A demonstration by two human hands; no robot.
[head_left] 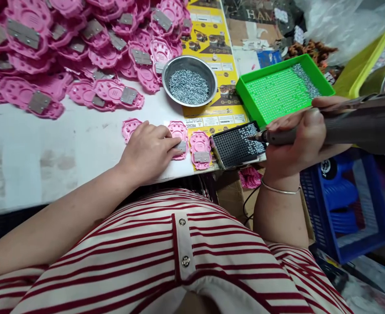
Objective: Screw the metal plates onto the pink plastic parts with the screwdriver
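Note:
My right hand [297, 139] is wrapped round a dark electric screwdriver [336, 128], its tip over the screws standing in a black perforated tray [230, 148]. My left hand [151, 150] rests on the table with its fingers apart, the fingertips touching a pink plastic part [178, 128] that bears a metal plate. Just right of it lies another pink part [201, 148] with a metal plate, beside the black tray. A third pink part [130, 127] is partly hidden behind my left hand.
A heap of pink parts [32, 65] covers the back left. Behind the black tray are a steel bowl [190, 80] of screws and a green tray [277, 89] with screws. A blue crate [346, 200] stands low at the right, below a yellow container [362, 65].

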